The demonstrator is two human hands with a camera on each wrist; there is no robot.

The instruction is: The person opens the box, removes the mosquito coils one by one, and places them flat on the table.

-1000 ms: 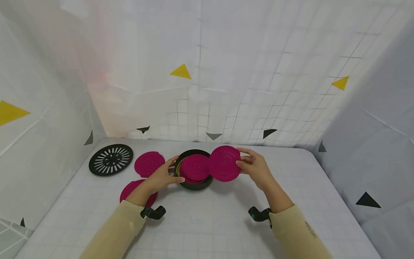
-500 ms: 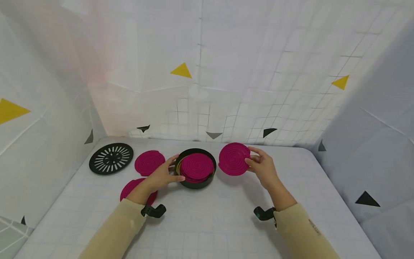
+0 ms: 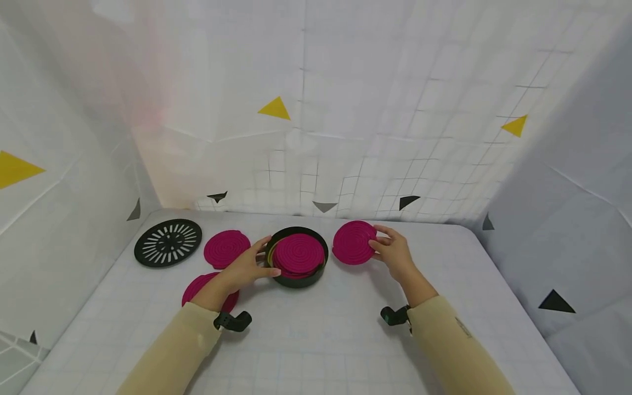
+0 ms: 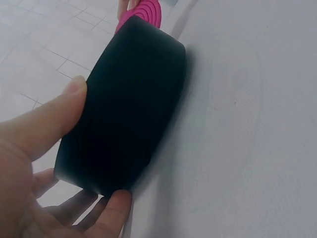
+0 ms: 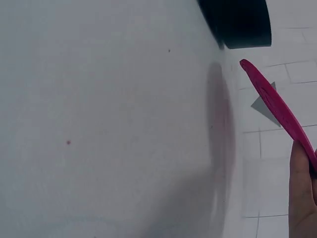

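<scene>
A black round coaster holder (image 3: 298,282) stands mid-table, and a stack of pink ringed coasters (image 3: 299,252) fills it. My left hand (image 3: 247,267) grips the holder's left side; in the left wrist view, its thumb (image 4: 74,94) and fingers span the dark wall. To the right, my right hand (image 3: 393,253) pinches a loose pink coaster (image 3: 353,243) by its right edge. The right wrist view has this coaster (image 5: 277,106) edge-on, held off the table with a shadow beneath. That view also includes part of the holder (image 5: 242,22).
Two more pink coasters lie left of the holder: a rear coaster (image 3: 226,248) and a front coaster (image 3: 197,288) partly hidden by my left forearm. A black slotted disc (image 3: 168,243) lies at the table's back left. White sheets (image 3: 345,82) rise behind the white table (image 3: 306,340).
The coaster in my right hand has moved rightward from the holder's rim, leaving a gap, then sunk slightly. My left hand has stayed on the holder.
</scene>
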